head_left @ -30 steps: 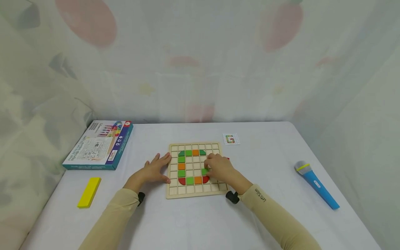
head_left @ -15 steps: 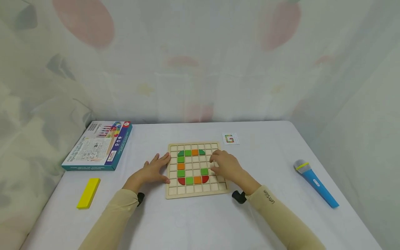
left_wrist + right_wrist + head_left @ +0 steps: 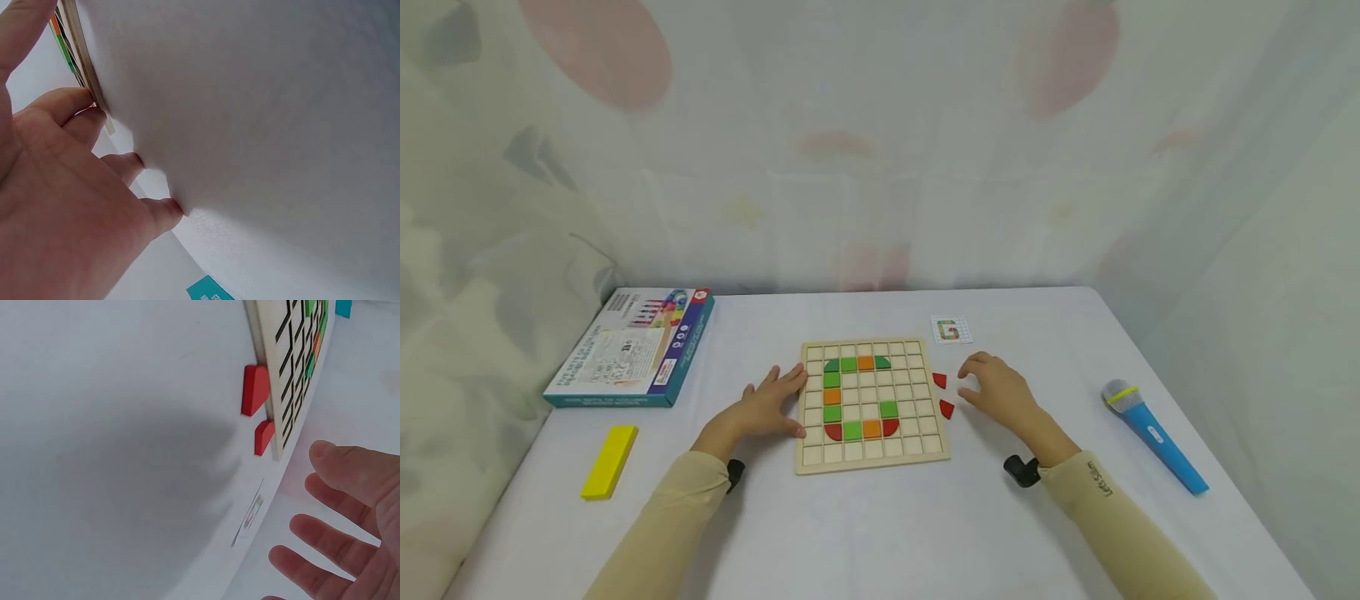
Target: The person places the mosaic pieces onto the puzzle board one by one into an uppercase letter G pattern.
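A wooden grid board (image 3: pixel 872 466) lies mid-table. Set in its squares are green, orange and red tiles, among them a green square tile (image 3: pixel 889 409) and an orange tile (image 3: pixel 832 397), forming an open C-like outline. My left hand (image 3: pixel 760 410) rests with spread fingers against the board's left edge; in the left wrist view its fingertips (image 3: pixel 94 100) meet the wooden side. Just off the right edge lie two red quarter-round tiles, one farther back (image 3: pixel 940 381) and one nearer (image 3: pixel 947 409). My right hand (image 3: pixel 1003 396) hovers right of them, fingers loosely bent and holding nothing.
Behind the board's right corner lies a small pattern card (image 3: pixel 951 330) with a coloured G-like shape. A flat game box (image 3: pixel 625 350) and a yellow block (image 3: pixel 609 463) are at left. At far right lies a blue toy microphone (image 3: pixel 1157 437). Cloth hangs behind the table.
My right hand has left the green tile near the board's lower right and moved right, past the board's edge, uncovering the two red tiles. The left hand stays at the left edge.
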Tool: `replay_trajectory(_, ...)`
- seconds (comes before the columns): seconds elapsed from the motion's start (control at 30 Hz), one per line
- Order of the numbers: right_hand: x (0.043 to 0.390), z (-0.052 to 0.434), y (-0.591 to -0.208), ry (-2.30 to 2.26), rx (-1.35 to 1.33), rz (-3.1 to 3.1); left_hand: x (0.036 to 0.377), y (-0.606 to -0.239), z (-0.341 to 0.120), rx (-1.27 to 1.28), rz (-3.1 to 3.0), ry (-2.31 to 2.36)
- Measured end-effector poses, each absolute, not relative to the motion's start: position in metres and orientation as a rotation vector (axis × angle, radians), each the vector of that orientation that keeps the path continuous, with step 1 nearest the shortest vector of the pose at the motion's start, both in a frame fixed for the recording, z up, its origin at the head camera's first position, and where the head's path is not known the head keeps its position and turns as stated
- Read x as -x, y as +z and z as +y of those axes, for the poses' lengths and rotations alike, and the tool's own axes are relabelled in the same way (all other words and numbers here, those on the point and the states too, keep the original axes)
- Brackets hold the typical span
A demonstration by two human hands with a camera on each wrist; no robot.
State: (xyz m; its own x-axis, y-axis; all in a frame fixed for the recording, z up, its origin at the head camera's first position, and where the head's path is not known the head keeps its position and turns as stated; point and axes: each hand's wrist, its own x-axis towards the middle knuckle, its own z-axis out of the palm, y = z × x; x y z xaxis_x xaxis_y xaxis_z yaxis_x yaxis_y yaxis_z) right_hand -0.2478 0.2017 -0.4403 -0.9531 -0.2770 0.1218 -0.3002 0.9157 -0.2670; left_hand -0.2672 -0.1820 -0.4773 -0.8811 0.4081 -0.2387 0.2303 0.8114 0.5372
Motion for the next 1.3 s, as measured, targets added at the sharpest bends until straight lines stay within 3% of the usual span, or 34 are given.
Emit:
replay_trajectory(0.3, 0.249, 0.209, -0.449, 0.432, -0.42, -3.057, 0.269, -0.478, -0.184, -0.485, 2.65, 0.718)
replay_trajectory(0.77, 0.245, 0.186, -0.457, 0.375, -0.6, -3.141, 0.269, -0.477, -0.183, -0.476, 2.637, 0.721)
replay_trajectory(1.3, 0.245, 0.192, -0.461, 0.271, -0.422, -3.119, 0.269, -0.48, -0.183, -0.485, 2.647, 0.719)
